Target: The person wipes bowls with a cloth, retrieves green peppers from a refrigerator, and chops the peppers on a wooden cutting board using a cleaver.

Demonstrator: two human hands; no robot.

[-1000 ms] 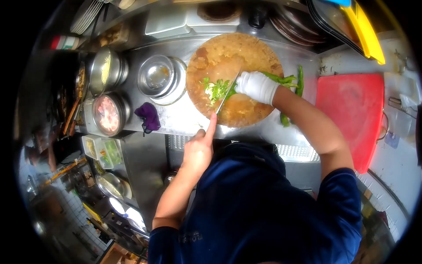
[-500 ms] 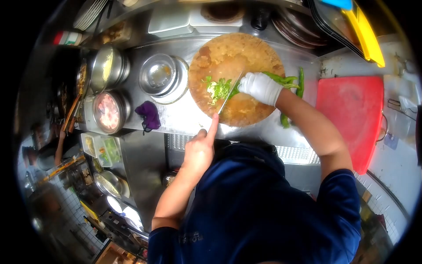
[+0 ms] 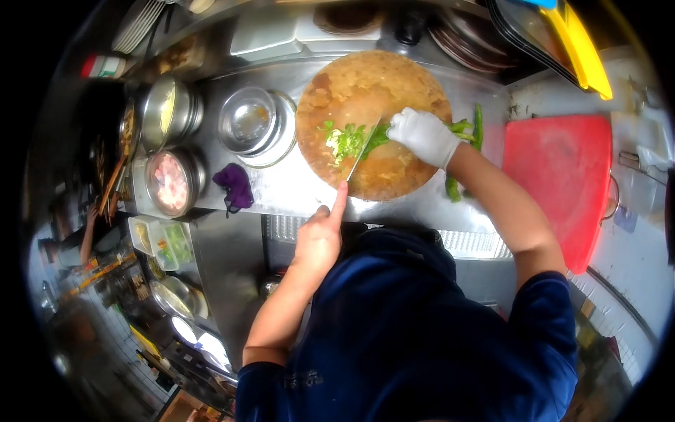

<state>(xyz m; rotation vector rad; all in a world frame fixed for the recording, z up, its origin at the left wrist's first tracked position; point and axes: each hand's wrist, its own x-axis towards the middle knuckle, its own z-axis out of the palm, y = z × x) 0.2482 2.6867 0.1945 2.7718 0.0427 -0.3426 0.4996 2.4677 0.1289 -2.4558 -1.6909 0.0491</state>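
My left hand (image 3: 320,235), bare, is closed round the handle of a knife (image 3: 364,151), index finger stretched along it toward the blade. The blade stands on a round wooden chopping board (image 3: 380,81). My right hand (image 3: 424,137), in a white glove, presses down with curled fingers on long green peppers (image 3: 460,128) just right of the blade. The peppers' far ends stick out past the glove, partly hidden by it. Cut green pieces (image 3: 343,143) lie in a small heap left of the blade.
Left of the board are stacked metal bowls (image 3: 247,121), a purple cloth (image 3: 234,186), a bowl of pale pink meat (image 3: 170,183) and a bowl of yellowish shreds (image 3: 166,109). A red cutting board (image 3: 559,190) stands at the right. Another person's arm (image 3: 88,232) shows far left.
My gloved hand has shifted slightly right, away from the blade, and more green shows between them. The knife remains in my left hand. The whole view has shifted a little.
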